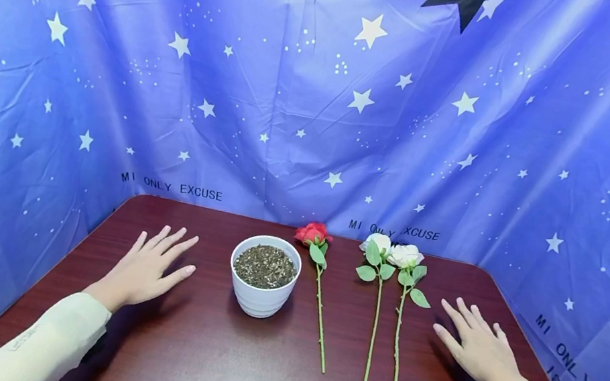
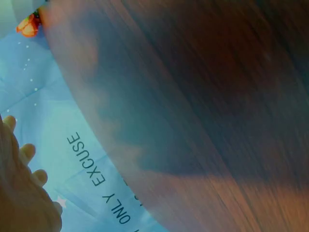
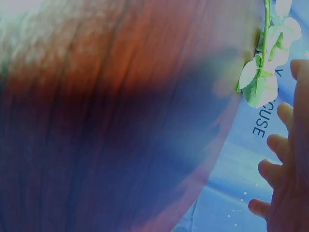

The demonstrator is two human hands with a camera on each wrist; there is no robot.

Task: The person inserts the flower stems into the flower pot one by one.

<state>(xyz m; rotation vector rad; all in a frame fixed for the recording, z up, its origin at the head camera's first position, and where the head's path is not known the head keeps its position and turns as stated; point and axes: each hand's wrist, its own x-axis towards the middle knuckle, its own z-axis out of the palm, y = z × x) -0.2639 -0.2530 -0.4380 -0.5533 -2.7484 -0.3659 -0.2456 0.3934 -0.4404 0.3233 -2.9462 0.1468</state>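
Observation:
My left hand point(image 1: 149, 268) hovers with spread fingers over the left side of the table, holding nothing. To its right stands a white ribbed pot point(image 1: 261, 302) filled with dark soil point(image 1: 265, 266). Beside the pot lies a red rose point(image 1: 322, 316), its bloom toward the far edge. Farther right are two white roses, the left one point(image 1: 375, 325) and the right one point(image 1: 398, 343), stems pointing toward me. My right hand point(image 1: 476, 347), fingers also spread and holding nothing, is just right of them. Green leaves point(image 3: 255, 89) and pale petals appear in the right wrist view.
A dark reddish-brown wooden table point(image 1: 177, 359) with rounded far corners bears everything. Blue cloth point(image 1: 276, 76) printed with stars and lettering hangs behind it and along both sides. Shadows of the hands fall on the tabletop in both wrist views.

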